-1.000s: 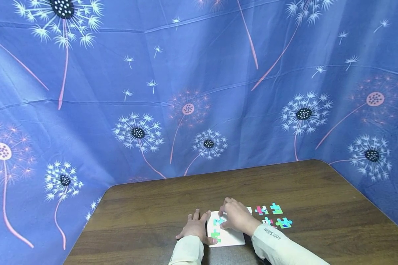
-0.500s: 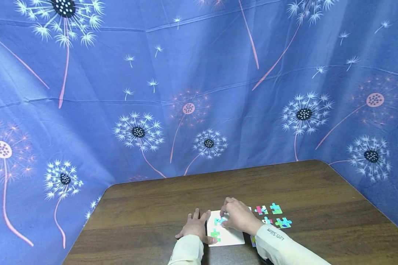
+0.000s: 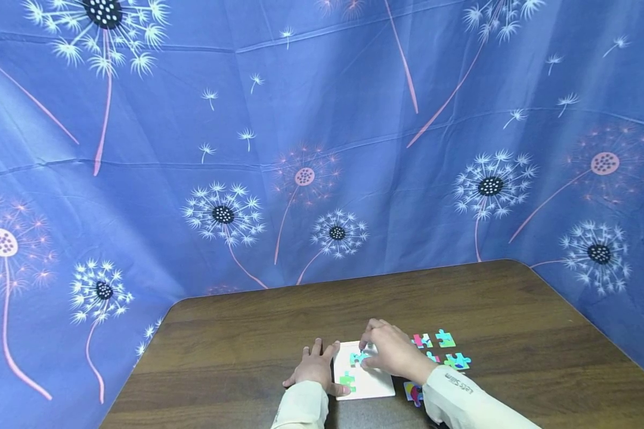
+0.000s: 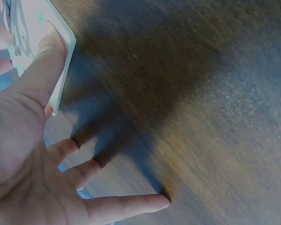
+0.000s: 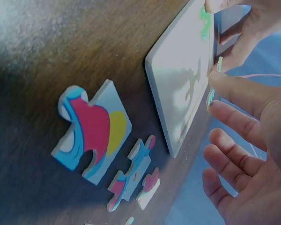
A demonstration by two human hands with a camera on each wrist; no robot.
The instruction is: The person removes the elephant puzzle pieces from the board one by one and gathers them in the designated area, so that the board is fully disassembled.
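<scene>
A white puzzle board (image 3: 372, 387) lies on the table between the hands. My left hand (image 3: 313, 368) has its fingers spread at the board's left edge, and its thumb rests on the lower left of the board. A green jigsaw piece (image 3: 347, 380) lies on the board beside that thumb. Above the board my right hand (image 3: 394, 356) pinches a light-blue jigsaw piece (image 3: 356, 359) between thumb and index finger. Seen edge-on in the right wrist view, the held jigsaw piece (image 5: 217, 82) is tilted and lifted off the surface. The other right-hand fingers are loosely bent.
Several loose jigsaw pieces lie right of the board, including a blue-green piece (image 3: 445, 338) and a red, yellow and blue piece (image 5: 96, 131) near the right sleeve. The brown wooden table (image 3: 247, 339) ends at a blue dandelion-print cloth (image 3: 279, 119).
My right hand has shifted slightly to the right, carrying the light-blue jigsaw piece. The red, yellow and blue piece has come out from behind the sleeve. My left hand stays in place.
</scene>
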